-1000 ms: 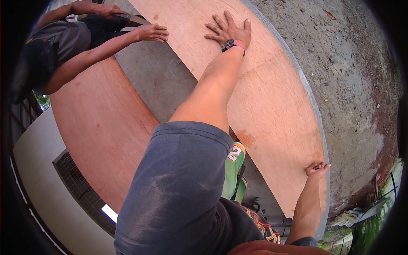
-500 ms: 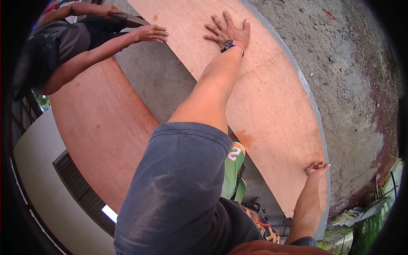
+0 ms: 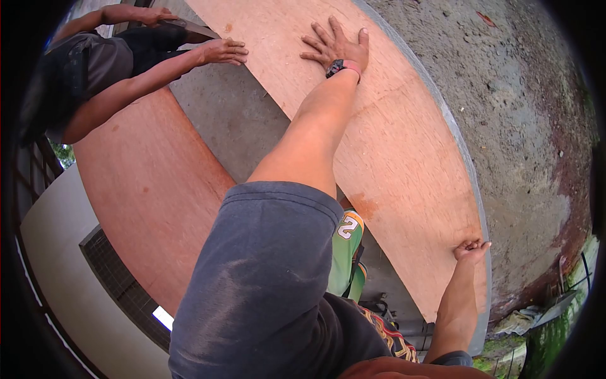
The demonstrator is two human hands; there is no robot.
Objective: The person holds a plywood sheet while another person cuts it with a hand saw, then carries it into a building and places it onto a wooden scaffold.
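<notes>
A large reddish plywood sheet (image 3: pixel 404 158) lies against a rough concrete surface. My left hand (image 3: pixel 336 43), with a watch on the wrist, is pressed flat on the sheet near its far end, fingers spread. At the near lower corner, my right hand (image 3: pixel 471 250) has its fingers curled over the sheet's edge. A co-worker at the upper left has one hand (image 3: pixel 222 50) on the sheet's left edge and the other hand (image 3: pixel 153 14) farther up.
A second plywood sheet (image 3: pixel 145 183) lies to the left, with a strip of bare concrete (image 3: pixel 233 120) between the two. Rough, stained concrete (image 3: pixel 530 126) runs along the right. Greenery and debris (image 3: pixel 536 322) show at the lower right, and a grille (image 3: pixel 120 284) at the lower left.
</notes>
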